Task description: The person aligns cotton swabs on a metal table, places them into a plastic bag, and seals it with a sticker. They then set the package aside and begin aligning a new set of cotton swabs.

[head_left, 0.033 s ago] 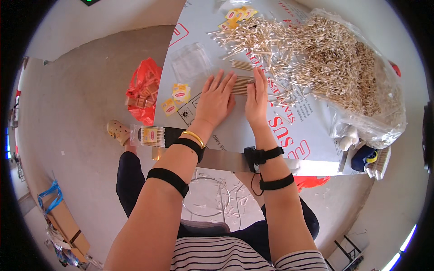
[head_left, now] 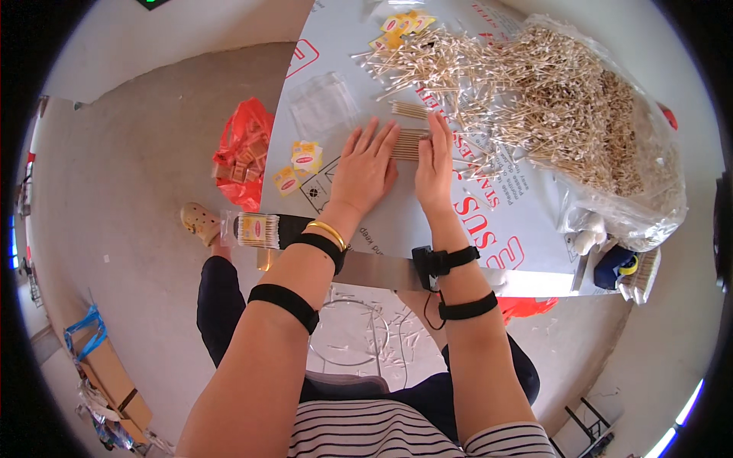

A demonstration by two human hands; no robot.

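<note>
Both flat, open hands, left hand (head_left: 366, 172) and right hand (head_left: 433, 164), grip nothing, squaring a swab bundle (head_left: 408, 143); uneven pressure could scatter it toward the loose heap (head_left: 550, 91) at two o'clock.

- Two hands: left (head_left: 366, 172), right (head_left: 434, 164).
- Two neat swab bundles (head_left: 411, 143) by the fingers.
- One loose swab heap (head_left: 550, 99), too many to count.
- One red bag (head_left: 243, 156).
- One packed swab box (head_left: 258, 230).
</note>
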